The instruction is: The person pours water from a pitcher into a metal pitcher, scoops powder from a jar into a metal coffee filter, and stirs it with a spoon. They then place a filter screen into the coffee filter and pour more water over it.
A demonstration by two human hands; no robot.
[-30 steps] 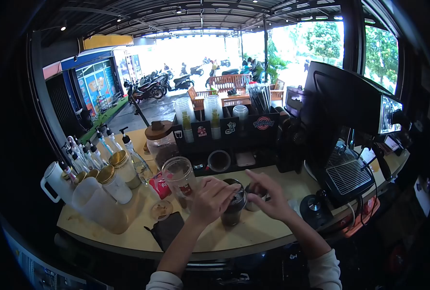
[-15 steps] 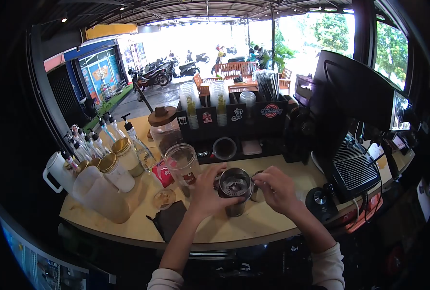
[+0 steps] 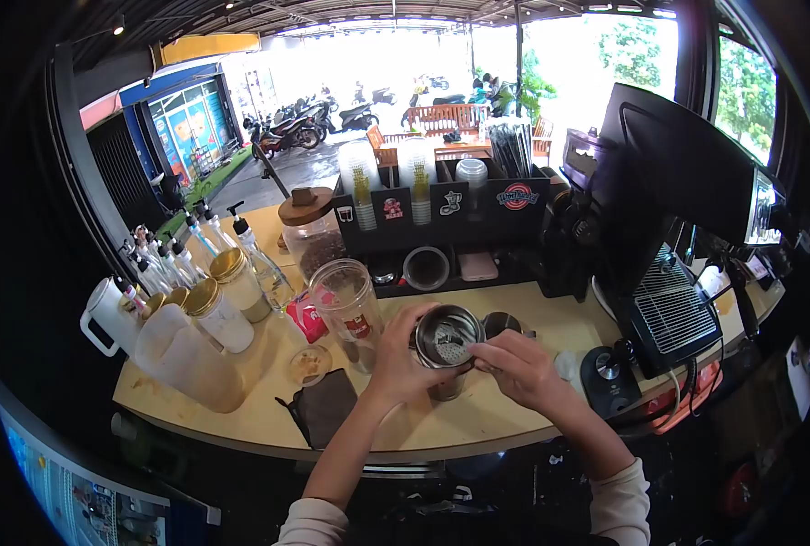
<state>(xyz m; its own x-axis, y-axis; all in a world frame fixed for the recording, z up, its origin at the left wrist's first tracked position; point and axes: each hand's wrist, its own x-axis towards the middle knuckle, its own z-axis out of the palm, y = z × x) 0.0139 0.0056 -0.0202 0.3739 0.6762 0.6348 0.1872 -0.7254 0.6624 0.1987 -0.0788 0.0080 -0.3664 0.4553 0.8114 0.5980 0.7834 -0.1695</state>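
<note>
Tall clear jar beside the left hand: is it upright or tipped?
Upright: the tall clear jar stands on the counter beside the left hand, its rim uppermost.

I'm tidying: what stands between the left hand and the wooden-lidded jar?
In the head view, a tall clear container stands between the left hand and the wooden-lidded jar.

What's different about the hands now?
The left hand moved from over the metal cup to around its side; more of its opening shows. The right hand, spread before, now bunches up at its rim. The tall jar and dark cloth stayed put.
</note>
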